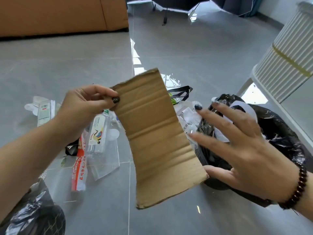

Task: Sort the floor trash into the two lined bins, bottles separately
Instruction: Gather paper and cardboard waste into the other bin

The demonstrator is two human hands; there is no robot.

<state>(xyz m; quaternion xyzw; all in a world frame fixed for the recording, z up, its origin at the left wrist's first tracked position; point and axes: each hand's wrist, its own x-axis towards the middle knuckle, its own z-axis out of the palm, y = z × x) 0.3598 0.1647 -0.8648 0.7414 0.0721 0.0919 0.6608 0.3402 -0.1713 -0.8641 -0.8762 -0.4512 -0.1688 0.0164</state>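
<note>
You're midway through sorting: the black-lined bin (277,133) on your right already holds paper scraps, and a second lined bin (33,216) sits near left. The cardboard strip (157,138) hangs between them, your left hand (88,106) pinching its top corner, your right hand (237,141) spread open beside it. Next, I'd judge, drop it right; the bottle (98,131) on the floor waits

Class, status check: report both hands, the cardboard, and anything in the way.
Left hand pinches cardboard top corner. Right hand open at its lower edge. Right bin directly behind, nothing blocking.
</note>
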